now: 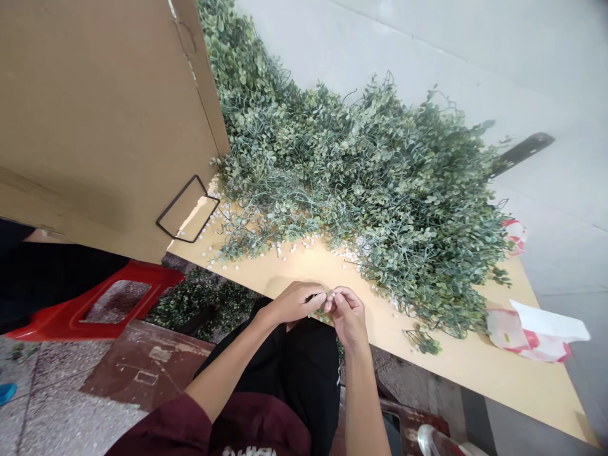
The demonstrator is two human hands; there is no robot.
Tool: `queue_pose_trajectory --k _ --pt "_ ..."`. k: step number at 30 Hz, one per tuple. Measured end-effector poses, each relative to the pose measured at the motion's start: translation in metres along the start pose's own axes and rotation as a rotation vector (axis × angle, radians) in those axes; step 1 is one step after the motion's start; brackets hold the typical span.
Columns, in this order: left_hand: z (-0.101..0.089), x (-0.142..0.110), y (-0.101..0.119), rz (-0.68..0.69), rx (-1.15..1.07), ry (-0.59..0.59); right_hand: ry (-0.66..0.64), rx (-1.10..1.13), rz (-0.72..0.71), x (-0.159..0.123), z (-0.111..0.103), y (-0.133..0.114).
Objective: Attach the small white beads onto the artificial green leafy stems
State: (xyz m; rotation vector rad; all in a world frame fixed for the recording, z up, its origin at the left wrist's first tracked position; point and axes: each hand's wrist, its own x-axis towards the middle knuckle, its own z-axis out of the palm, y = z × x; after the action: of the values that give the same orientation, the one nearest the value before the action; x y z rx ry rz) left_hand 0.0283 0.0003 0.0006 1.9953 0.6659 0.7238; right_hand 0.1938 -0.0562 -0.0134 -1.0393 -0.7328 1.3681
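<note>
Over the near edge of the table, my two hands meet fingertip to fingertip. My left hand [297, 302] is closed on a green leafy sprig [319, 313], whose leaves show below the fingers. A pinch of thumb and finger closes my right hand [350, 316] on a small white bead [332, 294] at the sprig's stem. How far the bead sits on the stem is too small to tell. Beyond the hands lies a large heap of artificial greenery [380, 171], with loose white beads [351, 254] scattered along its near side. One small leafy piece [422, 340] lies apart to the right.
A large cardboard box [104, 114] stands at the left, by a black wire frame [187, 209]. Red-and-white plastic wrapping [513, 332] and white paper [551, 322] lie on the table [536, 392] at right. A red stool [156, 282] and more greenery [204, 301] are below left.
</note>
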Motion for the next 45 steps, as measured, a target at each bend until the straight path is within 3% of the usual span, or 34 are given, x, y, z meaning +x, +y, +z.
queue_pose_trajectory --k 21,45 --pt "0.0020 -0.0010 -0.0042 0.029 0.061 -0.016 -0.027 0.013 0.140 0.0016 -0.0005 -0.0035" --pt "0.0028 -0.0013 -0.0069 0.018 0.039 -0.046 -0.034 -0.005 0.162 0.0024 0.0004 -0.0048"
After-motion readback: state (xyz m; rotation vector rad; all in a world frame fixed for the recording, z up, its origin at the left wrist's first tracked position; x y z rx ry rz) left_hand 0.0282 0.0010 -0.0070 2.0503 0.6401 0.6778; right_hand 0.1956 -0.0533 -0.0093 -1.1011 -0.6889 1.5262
